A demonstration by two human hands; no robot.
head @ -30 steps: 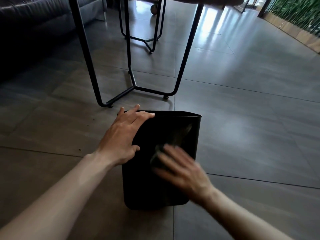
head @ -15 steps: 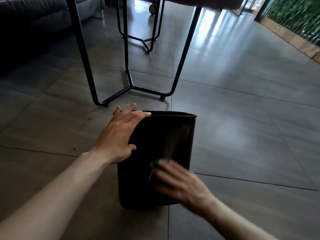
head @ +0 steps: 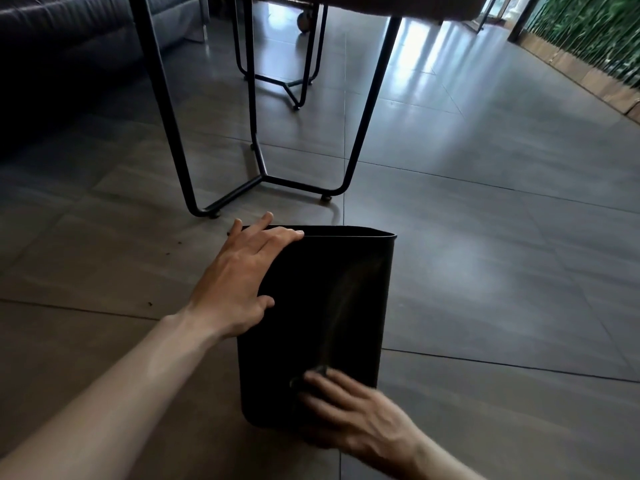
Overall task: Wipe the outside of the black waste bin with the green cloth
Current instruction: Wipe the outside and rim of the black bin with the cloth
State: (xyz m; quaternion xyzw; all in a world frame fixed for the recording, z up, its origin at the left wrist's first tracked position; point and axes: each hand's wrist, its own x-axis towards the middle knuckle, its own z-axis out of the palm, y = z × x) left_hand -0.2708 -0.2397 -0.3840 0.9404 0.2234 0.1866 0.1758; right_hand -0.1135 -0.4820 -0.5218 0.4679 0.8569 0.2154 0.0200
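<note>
The bin (head: 322, 306) lies on its side on the tiled floor (head: 485, 271), its open mouth turned away from us toward the table legs (head: 263, 174) and its base close to us. The broad dark side faces up, with a faint pale sheen running along it near the right edge.

Our left hand (head: 239, 282) rests on the bin's upper left edge. The palm lies flat against the side, the fingers are straight and slightly fanned, and the fingertips reach the rim at the mouth. The thumb points across the top face, touching it. The left forearm comes in from the lower left corner, stretched out low over the floor.

Our right hand (head: 349, 410) is down at the near end of the bin, on the top face close to the base. It is blurred, so we cannot tell exactly how the fingers lie; they look extended and close together, pressing down on the cloth (head: 313, 375), of which only a small dark fold shows just past the fingertips. Its colour does not read in this light. The right forearm enters from the bottom right.

Beyond the bin stands the black metal table frame. A dark sofa (head: 62, 46) fills the upper left, and green plants (head: 588, 32) line the upper right.
</note>
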